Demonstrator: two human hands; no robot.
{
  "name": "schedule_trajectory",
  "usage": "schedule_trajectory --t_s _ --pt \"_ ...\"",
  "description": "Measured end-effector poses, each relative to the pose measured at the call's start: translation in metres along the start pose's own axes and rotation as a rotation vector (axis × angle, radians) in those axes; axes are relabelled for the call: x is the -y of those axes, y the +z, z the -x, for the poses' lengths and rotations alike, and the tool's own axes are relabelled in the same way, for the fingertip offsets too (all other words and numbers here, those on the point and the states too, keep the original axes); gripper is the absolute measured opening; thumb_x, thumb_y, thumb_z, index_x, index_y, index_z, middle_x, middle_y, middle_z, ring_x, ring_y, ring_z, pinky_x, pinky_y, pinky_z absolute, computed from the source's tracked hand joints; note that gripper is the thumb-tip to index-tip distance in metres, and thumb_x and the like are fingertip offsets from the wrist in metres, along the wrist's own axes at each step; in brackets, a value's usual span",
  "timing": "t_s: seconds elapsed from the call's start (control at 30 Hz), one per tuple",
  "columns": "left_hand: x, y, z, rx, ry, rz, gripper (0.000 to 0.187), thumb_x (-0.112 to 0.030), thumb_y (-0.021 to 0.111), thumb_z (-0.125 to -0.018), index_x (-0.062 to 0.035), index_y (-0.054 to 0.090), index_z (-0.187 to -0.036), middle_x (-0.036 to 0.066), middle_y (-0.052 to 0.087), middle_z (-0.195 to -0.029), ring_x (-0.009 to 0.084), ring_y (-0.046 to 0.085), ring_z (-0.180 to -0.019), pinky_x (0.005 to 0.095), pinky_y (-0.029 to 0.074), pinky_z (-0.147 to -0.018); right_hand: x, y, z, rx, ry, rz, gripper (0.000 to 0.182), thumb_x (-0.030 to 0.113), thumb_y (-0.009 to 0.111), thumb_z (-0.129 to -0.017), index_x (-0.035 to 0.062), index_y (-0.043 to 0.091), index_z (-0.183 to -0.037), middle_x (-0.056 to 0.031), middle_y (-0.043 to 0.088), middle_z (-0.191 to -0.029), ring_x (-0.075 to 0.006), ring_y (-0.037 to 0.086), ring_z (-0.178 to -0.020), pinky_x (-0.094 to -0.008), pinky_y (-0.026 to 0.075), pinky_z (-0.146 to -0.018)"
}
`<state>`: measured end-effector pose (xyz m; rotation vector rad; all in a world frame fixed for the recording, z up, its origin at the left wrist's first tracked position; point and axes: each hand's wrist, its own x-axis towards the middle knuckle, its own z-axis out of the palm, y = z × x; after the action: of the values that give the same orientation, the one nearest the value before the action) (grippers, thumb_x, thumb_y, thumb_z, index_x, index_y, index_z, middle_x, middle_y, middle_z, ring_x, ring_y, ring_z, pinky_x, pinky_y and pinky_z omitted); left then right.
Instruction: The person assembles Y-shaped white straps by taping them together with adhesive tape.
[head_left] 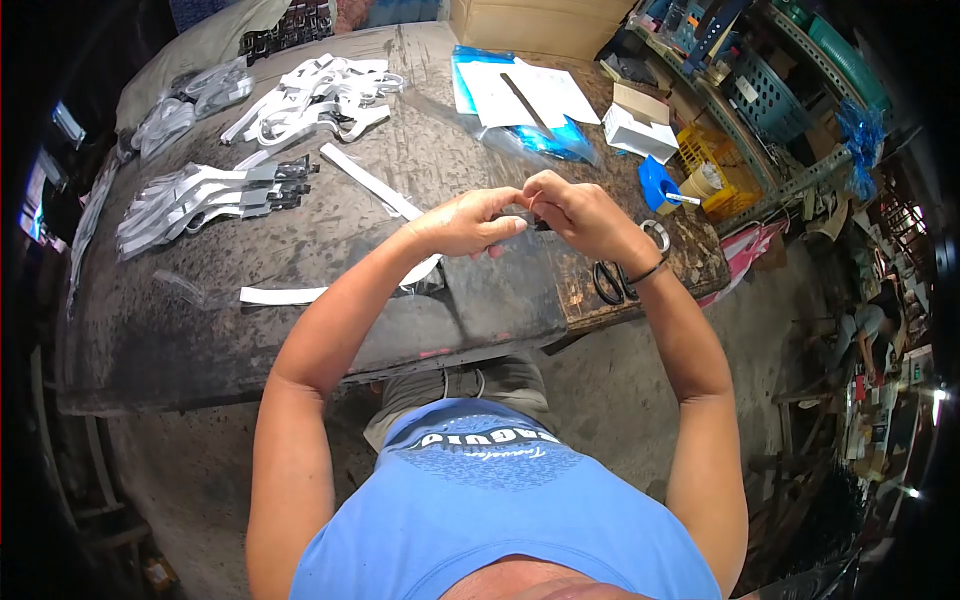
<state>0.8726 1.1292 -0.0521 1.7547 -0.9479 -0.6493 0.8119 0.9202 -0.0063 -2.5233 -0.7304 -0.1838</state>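
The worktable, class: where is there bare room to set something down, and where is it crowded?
The worktable looks bare between the fanned straps, the long strap and the flat strap piece, and from that piece to the near edge. Crowded: far left, with piled straps; far right, with papers and a small box.

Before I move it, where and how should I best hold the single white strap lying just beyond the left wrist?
Take the strap by its far end, probably best from above and the left, pinching its two long edges. That end lies flat and free on the table; the nearer part goes out of sight by the left hand.
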Motion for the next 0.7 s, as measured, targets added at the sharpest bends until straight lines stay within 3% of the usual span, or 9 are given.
schedule_trajectory --t_s 0.13,0.37,0.7 --pt "-0.003 0.000 0.001 0.005 -0.036 0.017 0.039 -0.027 0.054 -0.098 -0.0081 0.051 -0.132 0.001 0.058 -0.080 0.0069 0.058 -0.065 0.0227 0.048 -0.053 -0.001 0.001 -0.003 -0.025 -0.025 0.044 0.016 0.007 0.056 -0.094 0.0057 0.052 -0.109 -0.0157 0.068 -0.086 -0.0325 0.069 -0.080 -0.0372 0.052 -0.067" --pt "0.002 -0.002 0.001 0.009 -0.005 0.023 0.034 -0.024 0.055 -0.099 -0.0105 0.055 -0.130 0.000 0.058 -0.079 0.0059 0.059 -0.066 0.0225 0.048 -0.052 -0.003 -0.012 -0.005 0.115 0.093 0.011 0.018 0.004 0.057 -0.093 0.0045 0.049 -0.109 -0.0121 0.068 -0.084 -0.0258 0.068 -0.079 -0.0335 0.051 -0.070" --pt "0.003 0.002 -0.001 -0.036 0.006 -0.054 0.031 -0.024 0.055 -0.098 -0.0113 0.057 -0.126 0.000 0.060 -0.074 0.0064 0.058 -0.063 0.0230 0.048 -0.052 -0.001 -0.010 -0.011 0.133 0.098 0.003 0.019 0.006 0.058 -0.092 0.0042 0.050 -0.108 -0.0117 0.068 -0.082 -0.0254 0.067 -0.077 -0.0346 0.051 -0.068"
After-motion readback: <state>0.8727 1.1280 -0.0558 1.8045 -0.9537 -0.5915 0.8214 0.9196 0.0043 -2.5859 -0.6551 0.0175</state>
